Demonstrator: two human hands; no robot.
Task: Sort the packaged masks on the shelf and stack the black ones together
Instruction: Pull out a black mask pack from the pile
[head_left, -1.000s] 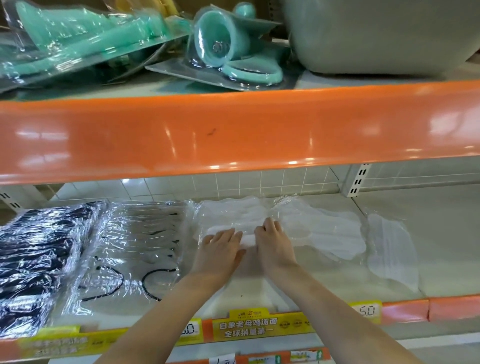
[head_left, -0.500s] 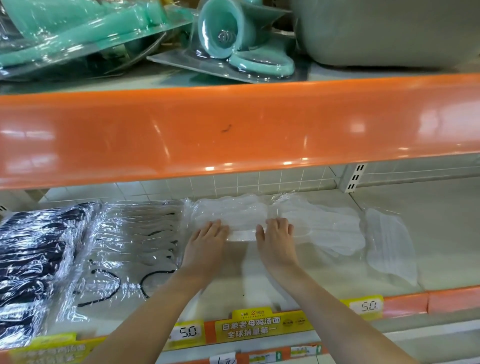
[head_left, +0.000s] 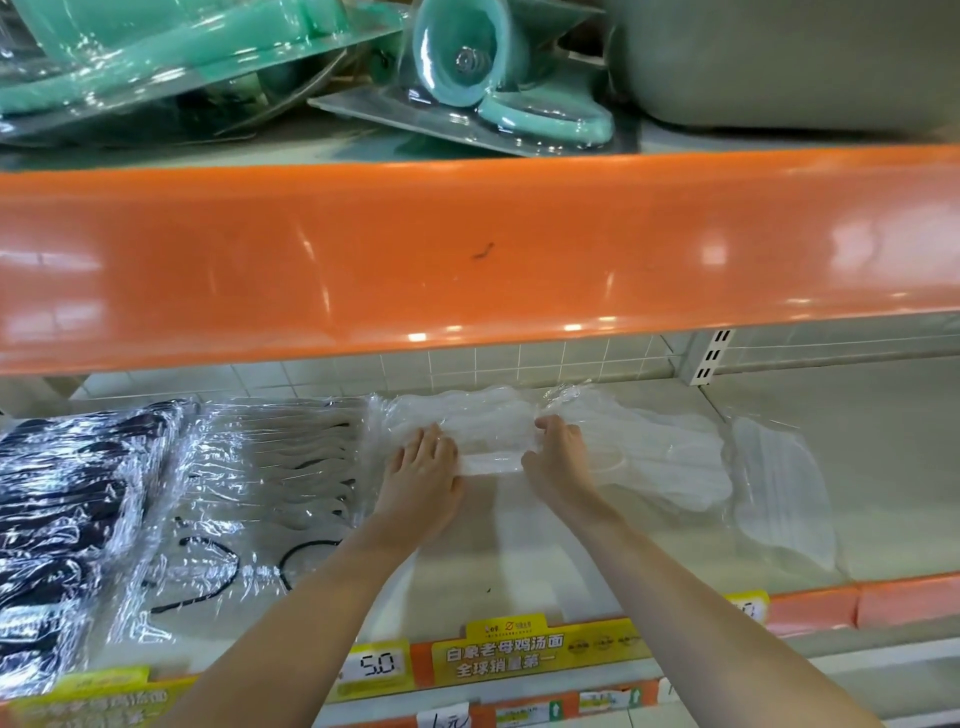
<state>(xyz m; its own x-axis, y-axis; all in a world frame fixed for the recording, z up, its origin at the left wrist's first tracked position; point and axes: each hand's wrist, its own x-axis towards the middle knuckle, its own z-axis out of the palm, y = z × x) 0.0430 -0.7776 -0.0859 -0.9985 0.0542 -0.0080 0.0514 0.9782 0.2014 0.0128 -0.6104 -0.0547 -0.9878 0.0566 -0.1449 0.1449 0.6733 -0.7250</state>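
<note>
On the lower shelf (head_left: 857, 467) lie masks in clear wrappers. A stack of black masks (head_left: 62, 509) fills the far left. Beside it lies a pile of pale masks with black ear loops (head_left: 270, 483). White masks (head_left: 649, 462) are spread across the middle and right. My left hand (head_left: 421, 478) and my right hand (head_left: 561, 457) reach under the orange shelf beam and grip the two ends of one white mask packet (head_left: 493, 447) that lies on the white pile. The fingers of both hands curl on its edges.
The orange beam (head_left: 467, 249) of the upper shelf hangs low over my hands. Above it lie teal items in blister packs (head_left: 467, 57) and a grey tub (head_left: 779, 62). A single clear packet (head_left: 779, 493) lies far right. Price tags (head_left: 498, 654) line the front edge.
My hands have slid apart and deeper into the shelf, from lying flat side by side to gripping the two ends of the white packet.
</note>
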